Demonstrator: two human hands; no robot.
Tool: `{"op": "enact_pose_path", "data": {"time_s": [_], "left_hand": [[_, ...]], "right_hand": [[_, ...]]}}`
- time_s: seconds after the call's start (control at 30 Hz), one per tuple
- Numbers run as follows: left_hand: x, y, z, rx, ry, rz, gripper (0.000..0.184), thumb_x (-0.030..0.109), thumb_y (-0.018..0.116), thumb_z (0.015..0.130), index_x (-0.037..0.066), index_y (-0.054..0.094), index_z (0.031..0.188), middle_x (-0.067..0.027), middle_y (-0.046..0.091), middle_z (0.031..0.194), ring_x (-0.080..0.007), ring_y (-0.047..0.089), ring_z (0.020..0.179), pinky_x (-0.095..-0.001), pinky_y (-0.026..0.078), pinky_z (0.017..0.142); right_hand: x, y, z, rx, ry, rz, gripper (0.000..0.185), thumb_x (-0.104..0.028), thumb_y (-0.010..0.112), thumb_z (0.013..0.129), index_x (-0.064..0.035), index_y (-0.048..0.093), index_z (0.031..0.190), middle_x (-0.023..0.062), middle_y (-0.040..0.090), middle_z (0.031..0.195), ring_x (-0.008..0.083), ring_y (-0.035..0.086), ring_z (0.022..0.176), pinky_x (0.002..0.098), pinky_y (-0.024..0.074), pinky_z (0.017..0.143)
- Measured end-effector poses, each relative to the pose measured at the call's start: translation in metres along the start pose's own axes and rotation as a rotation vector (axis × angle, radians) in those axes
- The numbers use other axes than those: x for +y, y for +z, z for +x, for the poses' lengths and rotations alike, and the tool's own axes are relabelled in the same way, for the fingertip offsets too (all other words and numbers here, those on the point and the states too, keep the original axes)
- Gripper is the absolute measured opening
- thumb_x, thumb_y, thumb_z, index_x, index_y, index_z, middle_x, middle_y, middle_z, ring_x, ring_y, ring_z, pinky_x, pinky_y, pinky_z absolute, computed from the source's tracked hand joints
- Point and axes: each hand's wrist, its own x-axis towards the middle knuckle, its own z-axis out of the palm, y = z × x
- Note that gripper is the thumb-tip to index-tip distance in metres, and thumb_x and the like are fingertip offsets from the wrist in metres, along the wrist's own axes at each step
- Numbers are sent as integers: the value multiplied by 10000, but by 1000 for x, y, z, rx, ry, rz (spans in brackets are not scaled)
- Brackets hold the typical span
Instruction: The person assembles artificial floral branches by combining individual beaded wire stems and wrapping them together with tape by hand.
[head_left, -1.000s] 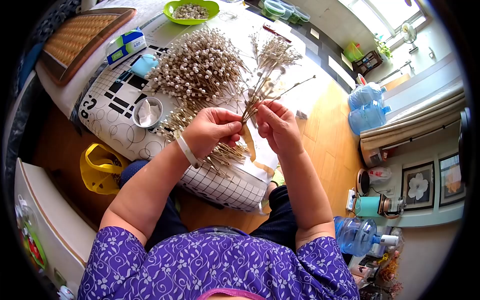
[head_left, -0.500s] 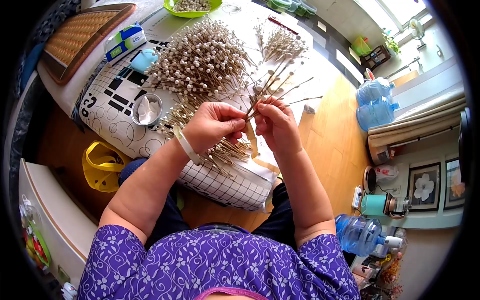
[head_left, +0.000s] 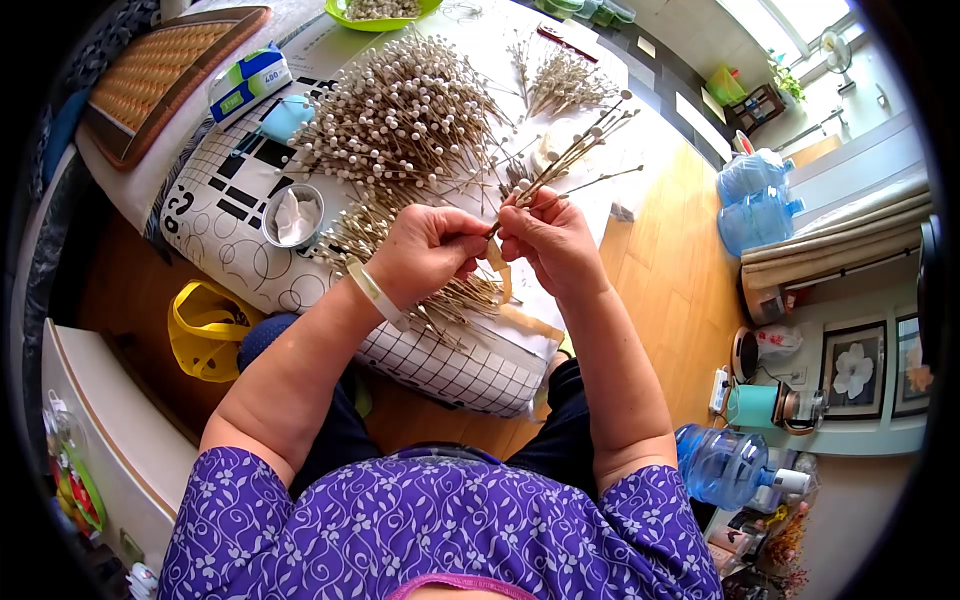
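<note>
A small bunch of thin brown stems tipped with pale round beads [head_left: 574, 152] is held between the two hands above the tabletop [head_left: 235, 262], slanting up and away to the right; its stems overlap too much for a sure count, and one beaded twig splays off to the side. The left hand [head_left: 440, 250] has its grip pinched closed on the lower ends, thumb against forefinger, while the right hand [head_left: 548, 240] grips the bunch a little higher, fingers curled shut around it. One narrow tan strip [head_left: 505, 282] hangs just below the fingers; which hand pins it cannot be told. One white band [head_left: 376, 296] circles the left wrist. Beyond the hands lie one large heap of white-beaded brown stems [head_left: 410, 115], one bundle of pale-tipped stems [head_left: 355, 235] running under the left wrist, and one smaller, looser sheaf of dry beaded stems [head_left: 568, 85]. Around these are one round pale tub [head_left: 269, 230] containing something white, one soft light-blue item [head_left: 287, 118], one blue, green and white packet [head_left: 248, 82], one long dark-red object [head_left: 566, 43] and one bright green bowl [head_left: 380, 24] of pale beads.
</note>
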Motion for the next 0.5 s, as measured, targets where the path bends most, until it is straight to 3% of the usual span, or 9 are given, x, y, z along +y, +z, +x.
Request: {"op": "enact_pose_path", "data": {"time_s": [0.13, 0.43, 0.5], "left_hand": [[-3, 0, -1, -10, 131, 140, 107, -35, 538, 801, -46, 605, 884, -42, 595, 699, -72, 544, 572, -199, 465, 512], [2, 2, -2, 79, 1, 90, 137, 29, 528, 840, -38, 597, 937, -52, 613, 730, -66, 552, 583, -191, 478, 546], [4, 3, -1, 136, -27, -17, 126, 36, 551, 828, -49, 605, 902, -46, 603, 677, -53, 547, 575, -179, 475, 536]], "right_hand": [[1, 2, 1, 16, 44, -22, 133, -94, 626, 782, -6, 559, 855, 67, 594, 684, 105, 568, 541, 210, 477, 501], [2, 2, 0, 112, -71, -7, 160, -110, 636, 776, 12, 558, 844, 64, 585, 677, 110, 562, 531, 212, 472, 492], [0, 0, 1, 148, -62, -26, 172, -112, 638, 775, 17, 551, 847, 64, 582, 675, 110, 562, 533, 212, 471, 489]]}}
